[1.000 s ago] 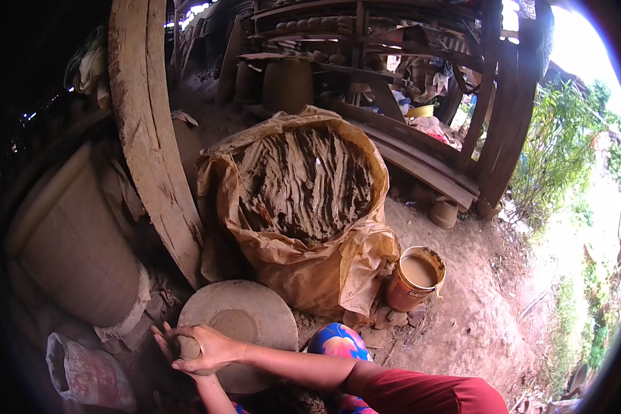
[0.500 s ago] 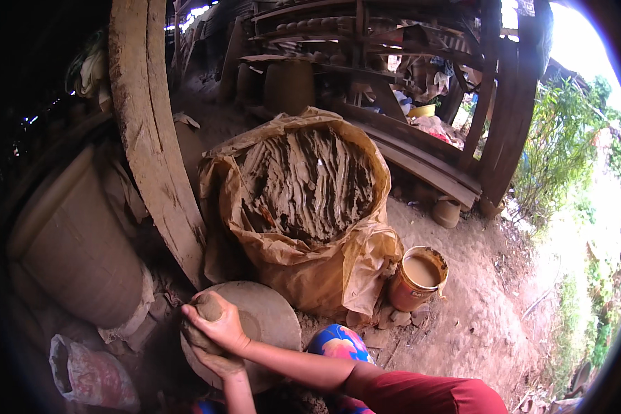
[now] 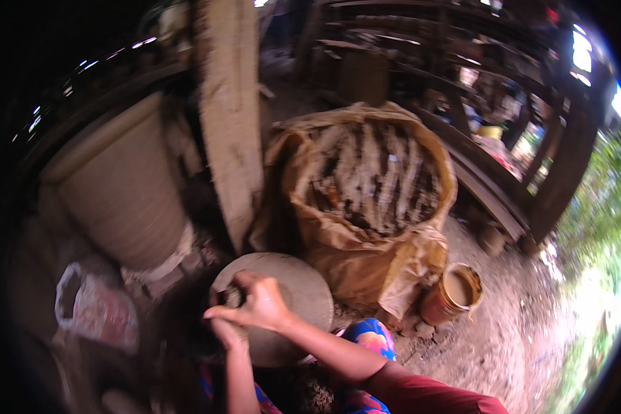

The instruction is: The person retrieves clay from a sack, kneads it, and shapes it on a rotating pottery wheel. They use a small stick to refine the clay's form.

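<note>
"Earthen ground (image 3: 504, 345) slopes away to the right of the round disc (image 3: 310, 293), and dark timber racks (image 3: 455, 76) stand far beyond it. What is closer to that disc?"

"Just past its far right side, a tan sack (image 3: 352, 265) with its mouth open on ridged brown clay (image 3: 372, 176). Farther right of the disc, a bucket (image 3: 438, 308) holds cloudy brown liquid (image 3: 457, 288)."

"And to its left?"

"A wooden post (image 3: 229, 110) rises behind the disc's far left edge. Beyond that edge too, more to the left, is a large clay-coloured vessel (image 3: 124, 190); level with the disc, well left, lies a whitish plastic bag (image 3: 107, 314)."

"Where are the hands?"

"Together, over the disc's left part. The right hand (image 3: 265, 303), coming across from the disc's near right, has its thumb and fingers curled round a brown lump (image 3: 233, 297)."

"The other one?"

"The left hand (image 3: 229, 334) is tucked just below the right, by the disc's near left edge. Its fingers are mostly hidden, so I can't tell how far they are closed."

"Does the lump touch the disc?"

"Can't tell; it's blurred there, and the hands cover its underside."
</note>
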